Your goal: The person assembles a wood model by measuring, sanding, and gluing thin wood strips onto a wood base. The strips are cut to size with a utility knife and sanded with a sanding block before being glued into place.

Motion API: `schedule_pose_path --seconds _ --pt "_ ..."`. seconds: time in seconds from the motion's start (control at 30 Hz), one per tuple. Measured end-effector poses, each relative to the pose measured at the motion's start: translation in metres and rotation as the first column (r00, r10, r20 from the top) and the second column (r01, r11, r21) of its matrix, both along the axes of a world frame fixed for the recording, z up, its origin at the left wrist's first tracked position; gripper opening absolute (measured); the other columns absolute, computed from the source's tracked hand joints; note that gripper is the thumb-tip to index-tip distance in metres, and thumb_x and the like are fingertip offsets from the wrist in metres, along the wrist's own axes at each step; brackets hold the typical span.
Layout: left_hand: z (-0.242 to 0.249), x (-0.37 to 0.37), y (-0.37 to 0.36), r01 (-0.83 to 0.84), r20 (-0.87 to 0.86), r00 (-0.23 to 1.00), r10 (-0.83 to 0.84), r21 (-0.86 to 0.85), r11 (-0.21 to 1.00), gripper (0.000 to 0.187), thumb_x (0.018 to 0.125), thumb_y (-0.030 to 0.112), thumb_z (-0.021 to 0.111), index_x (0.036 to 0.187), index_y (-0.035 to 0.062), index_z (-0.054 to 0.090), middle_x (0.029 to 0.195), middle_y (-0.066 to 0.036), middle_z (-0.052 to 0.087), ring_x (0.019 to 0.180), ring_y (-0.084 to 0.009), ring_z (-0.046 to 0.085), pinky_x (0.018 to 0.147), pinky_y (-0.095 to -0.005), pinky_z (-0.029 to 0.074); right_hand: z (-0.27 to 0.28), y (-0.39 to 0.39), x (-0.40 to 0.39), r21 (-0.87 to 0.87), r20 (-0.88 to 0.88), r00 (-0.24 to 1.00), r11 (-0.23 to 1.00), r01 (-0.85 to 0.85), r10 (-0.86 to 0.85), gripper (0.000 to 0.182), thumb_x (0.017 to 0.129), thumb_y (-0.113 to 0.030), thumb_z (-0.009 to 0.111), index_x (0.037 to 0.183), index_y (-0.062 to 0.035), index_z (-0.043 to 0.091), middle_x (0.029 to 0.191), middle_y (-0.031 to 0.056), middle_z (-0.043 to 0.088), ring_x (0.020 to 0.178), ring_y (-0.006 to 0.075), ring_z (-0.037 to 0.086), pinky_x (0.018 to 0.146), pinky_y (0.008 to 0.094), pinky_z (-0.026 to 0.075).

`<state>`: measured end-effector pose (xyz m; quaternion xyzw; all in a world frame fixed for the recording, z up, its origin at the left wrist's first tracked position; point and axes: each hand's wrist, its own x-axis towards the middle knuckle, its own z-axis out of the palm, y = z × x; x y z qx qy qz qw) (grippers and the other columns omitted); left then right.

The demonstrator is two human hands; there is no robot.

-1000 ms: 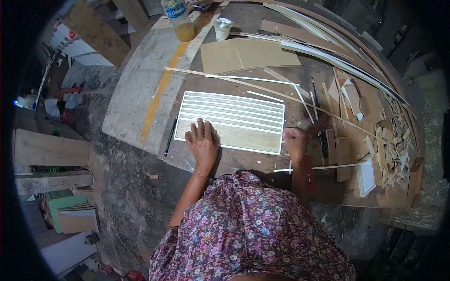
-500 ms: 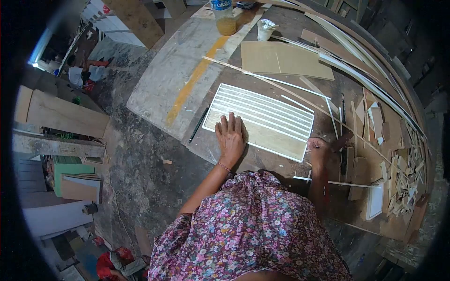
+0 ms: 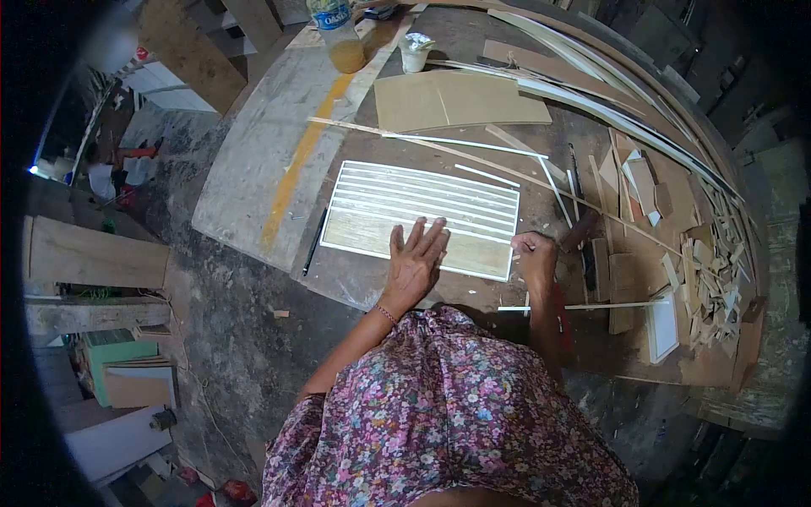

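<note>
A flat wooden panel lies on the workbench, edged in white, with several parallel white strips across its far part. My left hand rests on the panel's bare near part, fingers spread. At the panel's right edge, close to the near corner, my right hand is closed with fingertips pinched. Whatever it may hold is hidden or too small to make out. A thin black rod lies along the panel's left side. Just beyond the panel is a loose white strip.
A bottle and a white cup stand at the back of the workbench. Long strips curve along the far right. A heap of wood offcuts lies at right. A person in the far left background sits low.
My left hand has slid rightward along the panel, towards its middle. My right hand stays by the panel's right edge. The whole view has shifted with the head.
</note>
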<state>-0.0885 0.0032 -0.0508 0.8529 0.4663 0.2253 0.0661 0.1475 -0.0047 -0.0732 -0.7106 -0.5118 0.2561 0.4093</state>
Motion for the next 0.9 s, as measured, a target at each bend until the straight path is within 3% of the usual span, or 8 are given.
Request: schedule_pose_path --seconds 0.27,0.37,0.5,0.6,0.7,0.8,0.9 --pt "0.005 0.034 0.002 0.301 -0.109 0.947 -0.304 -0.041 0.953 0.048 0.082 0.029 0.046 0.125 0.0101 0.037 0.132 -0.002 0.034 0.123 -0.0238 0.029 0.098 -0.0518 0.015 0.009 0.001 -0.002 -0.021 0.064 0.998 1.000 -0.014 0.015 0.004 0.068 0.002 0.057 0.068 0.0004 0.061 0.065 0.0102 0.062 0.057 0.0170 0.060 0.054 0.0273 0.045" --pt "0.003 0.056 0.002 0.396 -0.048 0.917 -0.397 -0.027 0.918 0.048 0.082 0.029 0.047 0.125 0.0101 0.037 0.132 -0.004 0.034 0.122 -0.0230 0.029 0.098 -0.0513 0.016 0.007 0.000 -0.001 -0.019 0.035 0.999 1.000 0.003 -0.003 0.007 0.068 0.007 0.055 0.069 0.0023 0.060 0.064 0.0095 0.060 0.058 0.0137 0.058 0.054 0.0256 0.044" --pt "-0.005 0.068 0.001 0.368 -0.068 0.927 -0.369 -0.023 0.930 0.045 0.081 0.028 0.049 0.121 0.0091 0.042 0.127 -0.004 0.040 0.119 -0.0228 0.035 0.098 -0.0508 0.018 0.002 -0.002 0.008 0.013 0.004 1.000 1.000 -0.017 0.017 0.007 0.069 0.004 0.055 0.070 0.0011 0.061 0.065 0.0095 0.062 0.058 0.0144 0.059 0.054 0.0253 0.045" --pt "-0.006 0.069 0.003 0.364 -0.084 0.928 -0.363 -0.003 0.931 0.041 0.081 0.026 0.049 0.118 0.0083 0.045 0.125 -0.005 0.043 0.116 -0.0235 0.039 0.098 -0.0498 0.018 0.000 -0.005 0.011 -0.045 -0.305 0.952 0.999 0.005 -0.018 0.007 0.070 0.005 0.056 0.074 0.0022 0.061 0.067 0.0083 0.062 0.059 0.0123 0.058 0.054 0.0242 0.045" --pt "-0.008 0.071 0.003 0.355 -0.073 0.933 -0.352 0.037 0.934 0.039 0.081 0.025 0.049 0.117 0.0078 0.047 0.125 -0.005 0.043 0.114 -0.0237 0.041 0.098 -0.0492 0.019 -0.001 -0.003 0.009 -0.009 -0.228 0.972 0.999 -0.052 0.048 0.010 0.073 0.006 0.055 0.081 0.0025 0.059 0.071 0.0056 0.061 0.060 0.0090 0.056 0.053 0.0208 0.044" --pt "-0.009 0.071 0.002 0.344 -0.077 0.937 -0.340 0.047 0.938 0.039 0.082 0.024 0.049 0.117 0.0077 0.046 0.125 -0.005 0.043 0.115 -0.0238 0.040 0.098 -0.0490 0.019 0.010 -0.002 0.004 -0.129 -0.282 0.959 0.992 -0.012 -0.025 0.007 0.072 0.004 0.058 0.079 0.0022 0.059 0.070 0.0055 0.061 0.061 0.0079 0.056 0.053 0.0203 0.044" --pt "-0.012 0.071 0.001 0.348 -0.053 0.937 -0.345 0.053 0.936 0.040 0.082 0.023 0.048 0.119 0.0074 0.045 0.126 -0.005 0.042 0.116 -0.0245 0.039 0.098 -0.0489 0.019 0.020 -0.001 0.000 -0.145 -0.299 0.954 0.989 -0.012 -0.032 0.010 0.071 0.005 0.058 0.081 0.0046 0.059 0.071 0.0098 0.062 0.062 0.0110 0.058 0.053 0.0222 0.046"
